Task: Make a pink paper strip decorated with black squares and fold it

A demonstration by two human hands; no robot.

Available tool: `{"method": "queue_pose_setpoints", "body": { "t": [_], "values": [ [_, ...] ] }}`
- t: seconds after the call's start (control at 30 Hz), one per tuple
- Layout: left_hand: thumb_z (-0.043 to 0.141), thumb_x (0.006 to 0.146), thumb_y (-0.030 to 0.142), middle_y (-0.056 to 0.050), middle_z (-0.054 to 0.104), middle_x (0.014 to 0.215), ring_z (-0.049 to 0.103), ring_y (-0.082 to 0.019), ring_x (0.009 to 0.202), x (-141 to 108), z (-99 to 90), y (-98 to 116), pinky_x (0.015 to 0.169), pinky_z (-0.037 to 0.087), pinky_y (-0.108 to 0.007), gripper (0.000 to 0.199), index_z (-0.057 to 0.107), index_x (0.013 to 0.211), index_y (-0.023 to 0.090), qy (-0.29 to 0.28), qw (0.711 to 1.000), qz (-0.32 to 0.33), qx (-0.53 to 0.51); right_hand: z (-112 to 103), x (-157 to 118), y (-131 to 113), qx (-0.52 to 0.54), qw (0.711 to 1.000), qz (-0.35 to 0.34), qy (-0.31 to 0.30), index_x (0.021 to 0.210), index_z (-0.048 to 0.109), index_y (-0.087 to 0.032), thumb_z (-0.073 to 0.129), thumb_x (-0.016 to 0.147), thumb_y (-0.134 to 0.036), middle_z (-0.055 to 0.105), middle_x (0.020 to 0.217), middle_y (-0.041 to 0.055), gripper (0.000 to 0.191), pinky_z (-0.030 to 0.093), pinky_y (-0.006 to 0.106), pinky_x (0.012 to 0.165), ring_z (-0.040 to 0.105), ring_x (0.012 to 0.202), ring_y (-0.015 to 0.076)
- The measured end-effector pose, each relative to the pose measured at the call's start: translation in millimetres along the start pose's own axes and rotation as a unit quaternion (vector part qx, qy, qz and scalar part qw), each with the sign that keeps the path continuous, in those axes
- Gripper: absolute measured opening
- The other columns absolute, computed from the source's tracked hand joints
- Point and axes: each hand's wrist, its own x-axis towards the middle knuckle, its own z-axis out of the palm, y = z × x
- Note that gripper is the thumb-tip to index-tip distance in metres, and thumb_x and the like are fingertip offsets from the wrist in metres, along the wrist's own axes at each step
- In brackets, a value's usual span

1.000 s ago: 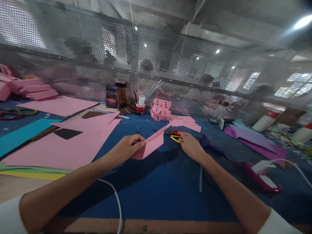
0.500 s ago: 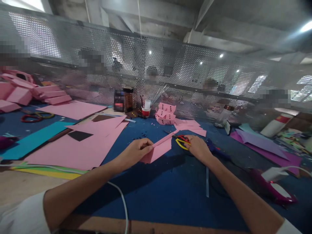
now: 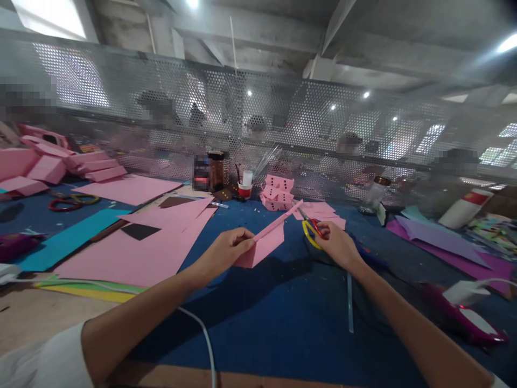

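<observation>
My left hand (image 3: 226, 251) pinches a folded strip of pink paper (image 3: 269, 245) by its near left end, thumb on top. The strip is held above the blue mat and slants away to the right, a narrow flap standing up along its far edge. Closed around the handles of red and yellow scissors (image 3: 311, 233) is my right hand (image 3: 338, 245). The scissor blades point up and left, near the paper's far end but apart from it. Behind them stands a small pink paper piece with black dots (image 3: 277, 192), with flat pink paper pieces (image 3: 321, 210) beside it.
Large pink sheets (image 3: 161, 250), a black scrap (image 3: 140, 230) and a turquoise strip (image 3: 76, 237) lie left. A clear glue stick (image 3: 350, 304) and a blue tool (image 3: 369, 256) lie right. A perforated metal screen (image 3: 291, 118) spans the back. A white cable (image 3: 204, 328) crosses the front.
My right hand has lifted the scissors from the mat, turning their blades up toward the paper. My left hand still holds the paper in about the same place. The view has tilted slightly.
</observation>
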Motion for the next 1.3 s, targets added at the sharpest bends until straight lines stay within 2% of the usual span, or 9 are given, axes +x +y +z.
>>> {"method": "queue_pose_setpoints", "body": {
  "t": [0.2,0.27,0.37,0.53,0.67,0.73,0.87,1.03,1.3],
  "values": [
    [0.057,0.082,0.043,0.0,0.059,0.075,0.05,-0.015,0.068,3,-4.8,1,0.06,0.038,-0.024,0.028,0.065,0.087,0.016,0.034,0.999,-0.008,-0.001,-8,-14,-17,0.205,0.978,-0.007,-0.03,0.099,0.059,-0.016,0.062,0.081,-0.044,0.061,0.066,0.0003,0.033,0.046,0.026,0.054,0.059,0.058,0.0146],
    [0.055,0.083,0.043,0.0,0.059,0.075,0.05,-0.015,0.068,5,-7.1,-3,0.06,0.036,-0.024,0.027,0.064,0.087,0.017,0.023,1.0,-0.003,0.0,-11,-21,-25,0.346,0.936,-0.021,-0.063,0.087,0.057,-0.017,0.064,0.082,-0.044,0.055,0.059,-0.0024,0.028,0.04,0.024,0.05,0.052,0.052,0.0115],
    [0.055,0.085,0.042,0.001,0.059,0.075,0.05,-0.014,0.067,9,-11.1,-13,0.06,0.035,-0.024,0.027,0.064,0.086,0.017,0.017,1.0,0.001,0.001,-14,-31,-32,0.41,0.904,-0.037,-0.118,0.085,0.055,-0.018,0.065,0.084,-0.043,0.047,0.05,-0.006,0.027,0.034,0.023,0.045,0.043,0.045,0.0091],
    [0.057,0.084,0.043,0.0,0.06,0.075,0.051,-0.014,0.067,13,-16.9,-20,0.06,0.036,-0.024,0.027,0.065,0.086,0.018,0.043,0.999,0.007,-0.006,-14,-49,-40,0.362,0.911,-0.088,-0.177,0.11,0.052,-0.021,0.064,0.086,-0.041,0.056,0.082,-0.0001,0.034,0.041,0.024,0.053,0.05,0.057,0.0096],
    [0.058,0.083,0.042,0.0,0.06,0.073,0.05,-0.014,0.066,12,-20.9,-16,0.06,0.036,-0.024,0.026,0.066,0.087,0.017,0.06,0.998,0.011,-0.018,-22,-65,-53,0.268,0.919,-0.123,-0.261,0.107,0.052,-0.022,0.06,0.09,-0.037,0.055,0.088,0.0008,0.025,0.043,0.024,0.06,0.051,0.068,0.0118],
    [0.058,0.082,0.041,0.001,0.059,0.071,0.05,-0.013,0.063,12,-22.6,-13,0.059,0.036,-0.025,0.026,0.066,0.087,0.017,0.071,0.997,0.004,-0.023,-26,-70,-57,0.216,0.925,-0.13,-0.285,0.098,0.052,-0.021,0.057,0.092,-0.037,0.052,0.082,-0.0012,0.019,0.041,0.023,0.059,0.049,0.067,0.0112],
    [0.061,0.079,0.04,0.001,0.061,0.071,0.052,-0.013,0.063,12,-23.6,-13,0.062,0.039,-0.025,0.025,0.066,0.086,0.017,0.079,0.996,-0.008,-0.041,-27,-72,-60,0.168,0.936,-0.115,-0.288,0.084,0.047,-0.02,0.052,0.094,-0.042,0.045,0.071,-0.0046,0.025,0.035,0.021,0.053,0.044,0.06,0.0094],
    [0.064,0.075,0.04,0.0,0.061,0.068,0.053,-0.013,0.06,15,-24.1,-17,0.058,0.042,-0.025,0.029,0.066,0.091,0.016,0.063,0.993,-0.015,-0.096,-25,-70,-59,0.116,0.936,-0.121,-0.309,0.086,0.049,-0.02,0.049,0.095,-0.037,0.052,0.073,-0.0032,0.019,0.035,0.022,0.054,0.047,0.06,0.0103],
    [0.063,0.079,0.045,0.001,0.063,0.07,0.053,-0.013,0.06,13,-30.8,-11,0.056,0.038,-0.024,0.033,0.068,0.096,0.018,0.079,0.995,0.009,-0.061,-25,-71,-56,0.007,0.945,-0.151,-0.292,0.087,0.049,-0.021,0.053,0.092,-0.035,0.058,0.078,-0.0007,0.016,0.036,0.025,0.06,0.052,0.066,0.0141]
  ]
}}
